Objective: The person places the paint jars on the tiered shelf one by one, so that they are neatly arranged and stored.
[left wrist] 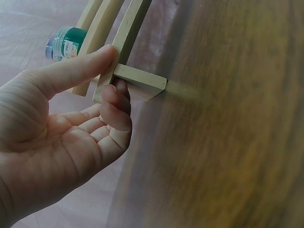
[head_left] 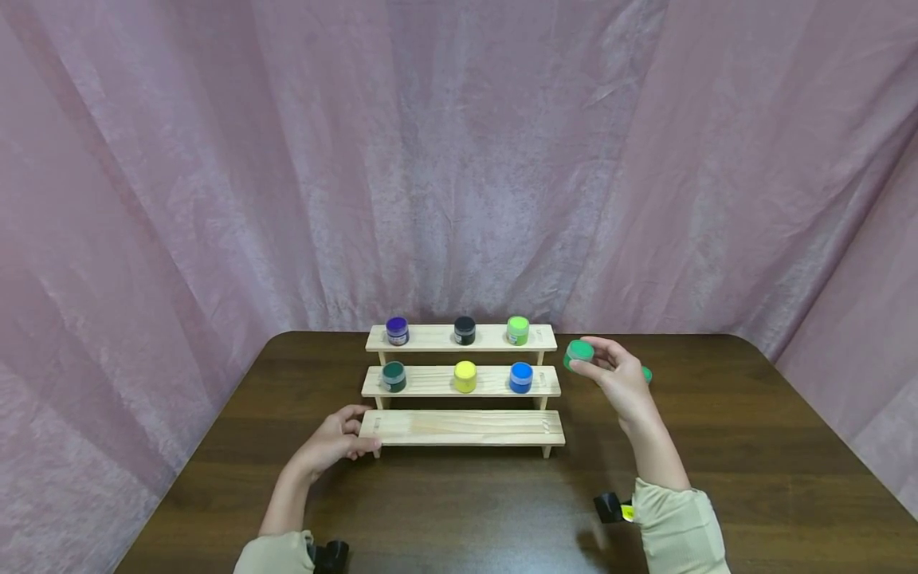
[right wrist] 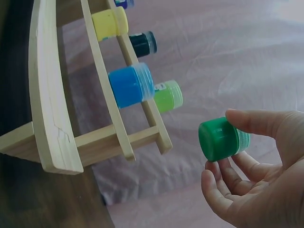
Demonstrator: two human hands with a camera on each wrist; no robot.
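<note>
My right hand (head_left: 620, 383) pinches a green paint jar (right wrist: 218, 138) between thumb and fingers, held up to the right of a three-tier wooden stand (head_left: 462, 428). With thumb and curled fingers, my left hand (head_left: 333, 437) grips the left end of the stand's lowest shelf (left wrist: 124, 42). The middle shelf carries a dark green jar (head_left: 393, 376), a yellow jar (head_left: 465, 377) and a blue jar (head_left: 521, 378). On the top shelf stand a purple jar (head_left: 398, 331), a black jar (head_left: 464, 330) and a light green jar (head_left: 518, 330). Bare wood shows along the lowest shelf.
Behind the right hand, another green thing (head_left: 647, 374) on the table is mostly hidden. The dark brown wooden table (head_left: 459, 510) ends at a pink curtain (head_left: 459, 175) behind the stand. A black wrist camera (head_left: 608, 508) sits by the right sleeve.
</note>
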